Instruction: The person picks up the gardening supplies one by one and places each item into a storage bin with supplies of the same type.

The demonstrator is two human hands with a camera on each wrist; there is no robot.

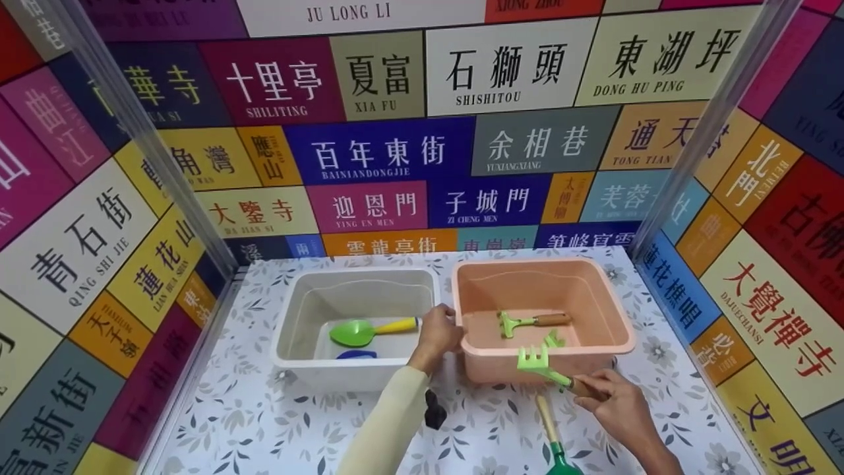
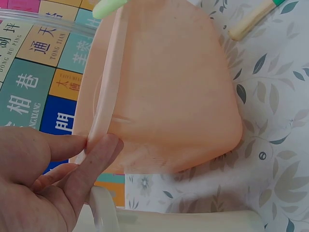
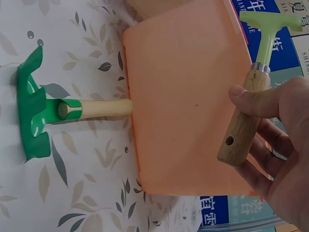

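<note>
My left hand (image 1: 440, 333) pinches the near-left rim of the orange plastic tub (image 1: 484, 366) between thumb and fingers. A small hand rake (image 1: 534, 360) with light green tines and a wooden handle is in my right hand (image 1: 616, 404). Its tines overlap the tub's front rim in the head view; in the right wrist view, thumb and fingers wrap the handle (image 3: 244, 118). Inside the orange tub lies another light green tool (image 1: 521, 321) with a wooden handle, beside a green piece (image 1: 554, 339) partly hidden by the front wall.
Left of the orange tub stands a whitish tub (image 1: 316, 375) holding a green trowel (image 1: 353, 333) with a yellow handle and a partly hidden blue item (image 1: 357, 355). On the leaf-patterned table, a darker green rake (image 3: 34, 104) and a black object (image 1: 434, 410) lie in front.
</note>
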